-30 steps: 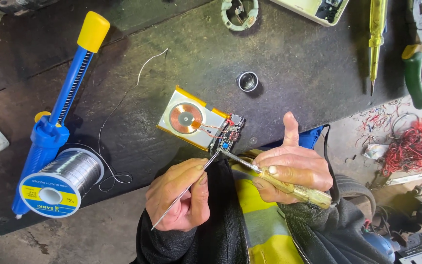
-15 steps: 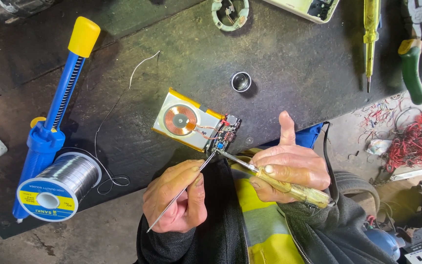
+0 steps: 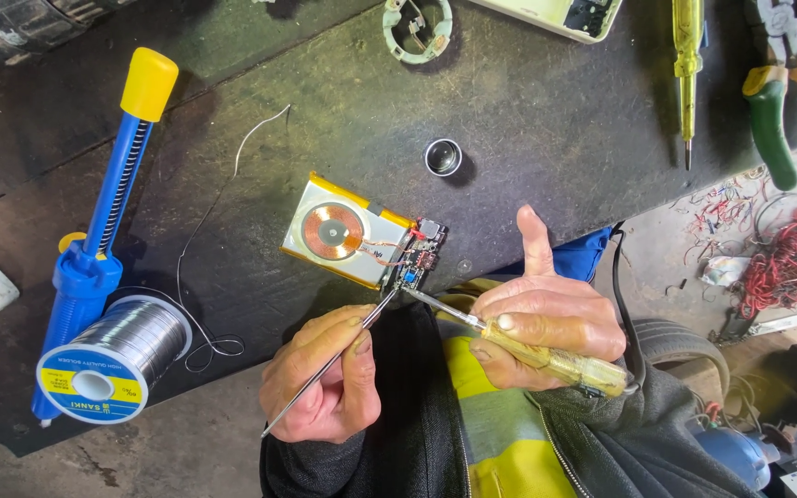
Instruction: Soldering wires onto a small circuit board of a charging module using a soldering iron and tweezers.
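A: What are the 2 hands doing at lower centre?

B: The left hand [image 3: 325, 383] pinches a thin metal probe [image 3: 329, 363] between thumb and fingers, its tip up at the small circuit board [image 3: 420, 257]. The right hand [image 3: 546, 327] is closed round a yellow-handled screwdriver [image 3: 546, 358], thumb stuck upward, the blade tip meeting the same board edge.

A: And the board itself?

B: Just above the hands, mid-frame, touching the right end of a flat silver pack [image 3: 348, 232] with yellow edges and 1 copper coil on top. Both lie on the dark mat [image 3: 528, 120].

A: Anything else?

B: At lower left, a solder spool [image 3: 113, 361] just beside a blue desoldering pump [image 3: 108, 226] with a yellow cap. A small metal ring [image 3: 443, 157] sits above the board. At upper right, a yellow tester screwdriver [image 3: 687, 65] and green-handled pliers [image 3: 772, 115]; red wire scraps [image 3: 791, 267] at the right edge.
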